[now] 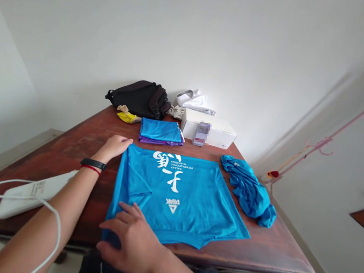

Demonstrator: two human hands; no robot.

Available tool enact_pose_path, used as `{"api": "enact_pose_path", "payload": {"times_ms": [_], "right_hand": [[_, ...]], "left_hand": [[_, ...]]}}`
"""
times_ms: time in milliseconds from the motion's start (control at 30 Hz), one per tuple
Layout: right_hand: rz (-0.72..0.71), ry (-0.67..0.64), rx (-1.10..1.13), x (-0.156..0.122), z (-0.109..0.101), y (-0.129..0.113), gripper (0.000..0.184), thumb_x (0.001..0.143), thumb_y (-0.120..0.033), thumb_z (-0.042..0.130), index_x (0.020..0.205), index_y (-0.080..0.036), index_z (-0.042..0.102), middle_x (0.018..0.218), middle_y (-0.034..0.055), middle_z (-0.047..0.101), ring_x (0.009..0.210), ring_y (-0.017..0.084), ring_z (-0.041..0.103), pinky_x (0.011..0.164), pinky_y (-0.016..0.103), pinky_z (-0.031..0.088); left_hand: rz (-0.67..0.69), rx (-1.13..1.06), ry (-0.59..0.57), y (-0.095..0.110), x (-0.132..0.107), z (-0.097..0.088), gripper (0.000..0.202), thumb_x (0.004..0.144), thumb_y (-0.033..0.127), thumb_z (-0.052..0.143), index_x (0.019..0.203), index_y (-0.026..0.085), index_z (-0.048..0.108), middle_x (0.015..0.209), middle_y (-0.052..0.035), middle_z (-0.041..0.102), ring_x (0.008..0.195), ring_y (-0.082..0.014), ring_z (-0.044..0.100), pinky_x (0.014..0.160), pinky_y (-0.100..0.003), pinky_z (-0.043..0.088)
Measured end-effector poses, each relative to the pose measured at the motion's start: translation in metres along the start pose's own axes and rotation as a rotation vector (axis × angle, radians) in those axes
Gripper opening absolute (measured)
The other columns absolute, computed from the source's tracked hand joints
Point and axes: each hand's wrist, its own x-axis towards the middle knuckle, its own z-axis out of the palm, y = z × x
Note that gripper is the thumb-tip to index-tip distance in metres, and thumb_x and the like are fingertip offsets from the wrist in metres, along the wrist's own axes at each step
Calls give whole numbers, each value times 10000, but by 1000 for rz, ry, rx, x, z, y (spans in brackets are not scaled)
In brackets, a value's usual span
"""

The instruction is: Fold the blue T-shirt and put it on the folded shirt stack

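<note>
A bright blue T-shirt with white print lies spread flat on the dark wooden table, its left sleeve folded inward. My left hand rests at the shirt's far left corner, fingers together on the fabric edge. My right hand lies near the table's front edge on the shirt's near left corner, fingers spread and pressing down. A black band and a red string circle my left wrist.
A folded blue-and-purple stack sits behind the shirt. A crumpled blue garment lies at the right. A white box, a black bag, a yellow item and white cloth stand at the back. A white power strip lies left.
</note>
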Motion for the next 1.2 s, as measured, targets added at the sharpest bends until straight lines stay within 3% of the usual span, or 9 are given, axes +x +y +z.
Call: {"api": "enact_pose_path", "payload": {"times_ms": [100, 200, 333, 433, 533, 667, 767, 1033, 1200], "right_hand": [[-58, -57, -7, 3, 7, -4, 401, 919, -351, 674, 1313, -294, 627, 1254, 43, 700, 1424, 281, 449, 1214, 501, 269], [-45, 14, -2, 7, -2, -2, 297, 964, -292, 611, 1257, -262, 646, 1192, 38, 711, 1237, 213, 606, 1091, 349, 440], [234, 229, -172, 18, -23, 19, 265, 949, -242, 621, 1211, -224, 656, 1148, 82, 674, 1100, 231, 637, 955, 346, 510], [428, 237, -312, 28, -34, 40, 430, 897, -339, 703, 1291, -186, 626, 1196, 140, 637, 1133, 300, 616, 947, 423, 507], [487, 201, -261, 39, -39, 50, 455, 905, -393, 694, 1293, -165, 629, 1116, 130, 670, 1026, 274, 659, 870, 381, 515], [416, 189, -128, 53, -36, 44, 312, 926, -214, 634, 1236, -180, 641, 897, 42, 705, 859, 205, 678, 753, 284, 488], [333, 246, -82, 63, -26, 28, 246, 921, -152, 602, 1155, -207, 656, 878, 15, 695, 840, 182, 670, 761, 265, 479], [79, 106, -91, 83, 21, -10, 208, 924, -184, 621, 1125, -215, 665, 1006, 21, 673, 940, 164, 648, 844, 253, 514], [125, 52, -254, 73, 27, -17, 250, 905, -310, 680, 1142, -232, 687, 1155, 78, 622, 1097, 257, 604, 930, 386, 531]], "left_hand": [[-63, 12, -69, -13, 0, -1, 441, 874, 529, 557, 964, 160, 780, 738, -75, 744, 723, -255, 720, 553, -258, 548], [-93, 15, -97, -20, 4, 1, 439, 864, 546, 589, 996, 168, 769, 755, -82, 741, 700, -244, 715, 510, -245, 542], [-101, 28, -111, -23, 6, 5, 461, 844, 577, 616, 1011, 176, 771, 714, -79, 727, 667, -252, 708, 504, -255, 533], [-100, 25, -120, -22, 5, 5, 474, 841, 586, 618, 1012, 174, 777, 739, -85, 738, 678, -257, 713, 518, -258, 530], [-114, 16, -123, -20, 2, 3, 478, 829, 576, 636, 1050, 176, 776, 823, -102, 760, 734, -268, 723, 529, -254, 527], [-153, -1, -118, -16, 0, 2, 489, 827, 540, 653, 1136, 176, 757, 1000, -140, 765, 857, -292, 725, 548, -245, 527], [-171, -24, -123, -16, 0, 1, 496, 838, 530, 650, 1169, 174, 745, 1097, -161, 748, 946, -309, 715, 561, -245, 533], [-180, -114, -152, -19, -1, -4, 472, 819, 584, 675, 1013, 161, 757, 889, -114, 770, 797, -242, 722, 590, -239, 550], [-187, -157, -185, -18, -2, -6, 460, 819, 586, 678, 1049, 193, 749, 905, -92, 773, 781, -229, 719, 603, -250, 559]]}}
